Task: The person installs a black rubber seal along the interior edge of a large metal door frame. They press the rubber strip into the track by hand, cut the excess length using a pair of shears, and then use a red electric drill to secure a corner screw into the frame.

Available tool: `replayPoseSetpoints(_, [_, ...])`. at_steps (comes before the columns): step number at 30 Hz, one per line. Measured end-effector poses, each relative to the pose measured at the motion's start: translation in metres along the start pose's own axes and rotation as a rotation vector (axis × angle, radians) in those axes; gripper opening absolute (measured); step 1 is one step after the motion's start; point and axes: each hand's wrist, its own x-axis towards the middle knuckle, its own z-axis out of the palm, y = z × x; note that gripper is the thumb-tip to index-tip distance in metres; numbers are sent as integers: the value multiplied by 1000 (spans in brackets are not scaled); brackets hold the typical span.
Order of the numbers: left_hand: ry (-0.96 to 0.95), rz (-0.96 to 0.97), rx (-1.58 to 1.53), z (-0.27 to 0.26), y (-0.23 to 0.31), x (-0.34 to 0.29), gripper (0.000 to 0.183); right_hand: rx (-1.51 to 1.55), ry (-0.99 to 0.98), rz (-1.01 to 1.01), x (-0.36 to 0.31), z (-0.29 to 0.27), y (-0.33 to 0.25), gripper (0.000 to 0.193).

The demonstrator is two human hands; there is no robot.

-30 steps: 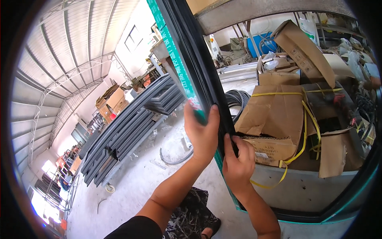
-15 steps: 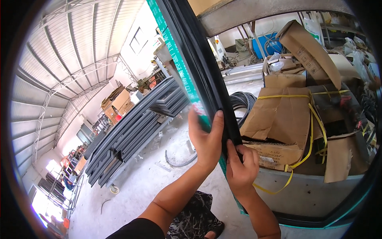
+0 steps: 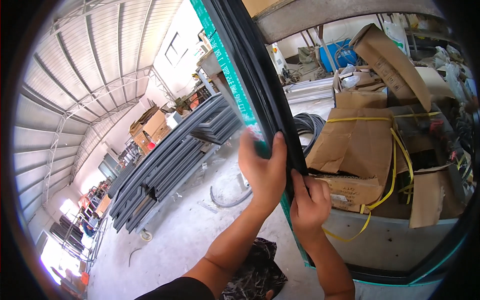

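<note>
A tall black door or window frame (image 3: 252,80) leans across the middle of the view, with green printed protective film (image 3: 227,70) along its left side. My left hand (image 3: 265,175) is wrapped round the film-covered edge, thumb lying on the black face; its fingers are blurred and partly hidden. Slightly lower, my right hand (image 3: 311,202) pinches the black profile at its right edge, the index finger pointing up along it and the other fingers curled. Whether a thin seal lies under the fingertips I cannot tell.
Behind the frame at right lie opened cardboard boxes (image 3: 352,145) with yellow strapping (image 3: 395,150), a blue drum (image 3: 337,56) and a coil of black hose (image 3: 309,125). At left, long grey profiles (image 3: 165,155) are stacked on a wheeled cart. A curved strip (image 3: 225,202) lies on the concrete floor.
Both hands stay at the frame, the right a touch higher along it. The whole view has shifted slightly, so the frame and boxes appear a little further right.
</note>
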Motion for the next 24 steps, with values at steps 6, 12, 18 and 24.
replayPoseSetpoints(6, [123, 121, 115, 8, 0, 2, 37, 62, -33, 62, 6, -1, -5, 33])
replayPoseSetpoints(12, [95, 21, 3, 8, -4, 10, 48, -33, 11, 40, 23, 4, -21, 27])
replayPoseSetpoints(18, [130, -47, -125, 13, -3, 12, 53, 90, 1, 80, 25, 4, -12, 34])
replayPoseSetpoints(24, [143, 38, 38, 10, 5, 17, 43, 119, 23, 69, 23, 12, 1, 40])
